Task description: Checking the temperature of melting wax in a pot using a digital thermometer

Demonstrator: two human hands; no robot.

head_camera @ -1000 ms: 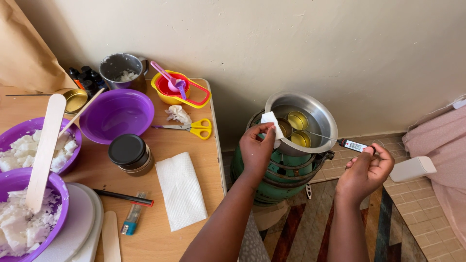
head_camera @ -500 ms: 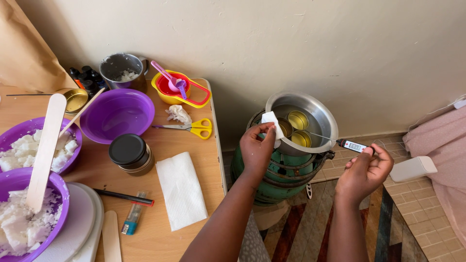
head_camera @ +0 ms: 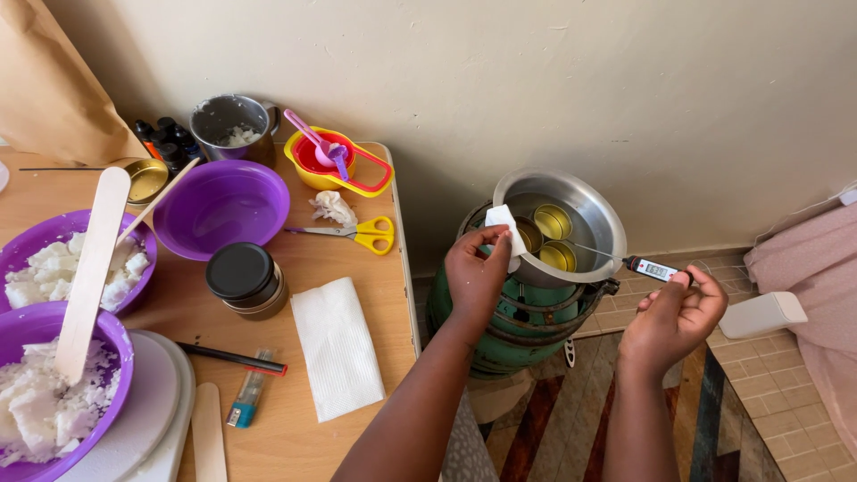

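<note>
My left hand point(head_camera: 476, 272) pinches a folded white tissue point(head_camera: 502, 223) against the near rim of a steel pot point(head_camera: 596, 207) that sits on a green gas burner point(head_camera: 518, 321). Inside the pot stand three small gold tins point(head_camera: 553, 221) in water. My right hand point(head_camera: 674, 314) holds a black digital probe thermometer point(head_camera: 652, 268) by its head. Its thin metal probe reaches left into the pot, toward the nearest tin point(head_camera: 558, 256).
A wooden table point(head_camera: 357, 295) on the left carries purple bowls of white wax chunks point(head_camera: 54, 277), an empty purple bowl point(head_camera: 221, 207), a black-lidded jar point(head_camera: 243, 278), yellow scissors point(head_camera: 357, 234), a white napkin point(head_camera: 337, 346), a lighter point(head_camera: 245, 402) and wooden sticks. A white block point(head_camera: 763, 314) lies on the tiled floor.
Both hands hold the same pose over the pot. Only the camera view has shifted slightly, moving everything a little to the right.
</note>
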